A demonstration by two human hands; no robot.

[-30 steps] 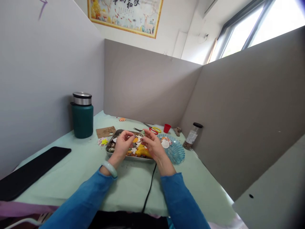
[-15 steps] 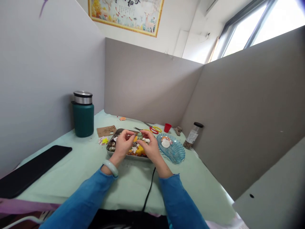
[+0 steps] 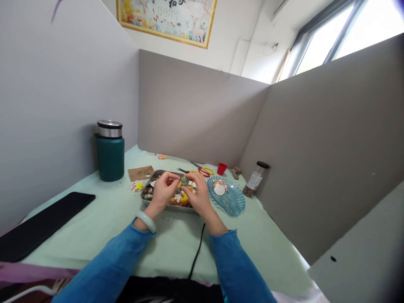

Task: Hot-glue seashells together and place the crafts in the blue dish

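Note:
Both my hands hover over a metal tray (image 3: 148, 202) filled with shells and small coloured pieces. My right hand (image 3: 197, 195) pinches a small greenish shell-like piece (image 3: 184, 181) between its fingertips. My left hand (image 3: 164, 189) has its fingers curled, with the fingertips meeting that same piece from the left. A yellow object (image 3: 183, 198) lies in the tray under my hands, and a black cord (image 3: 197, 248) runs from there toward me. A pale bangle (image 3: 145, 221) sits on my left wrist.
A blue glass dish (image 3: 232, 202) with a white shell stands right of the tray. Behind are scissors (image 3: 202, 170), a red cup (image 3: 221, 168), a jar (image 3: 256, 179), a cardboard tag (image 3: 140, 173) and a green thermos (image 3: 110, 151). A black pad (image 3: 41, 225) lies left. Partition walls enclose the desk.
My hands have drawn closer together above the tray, and the small greenish piece has come up between the fingertips of both hands.

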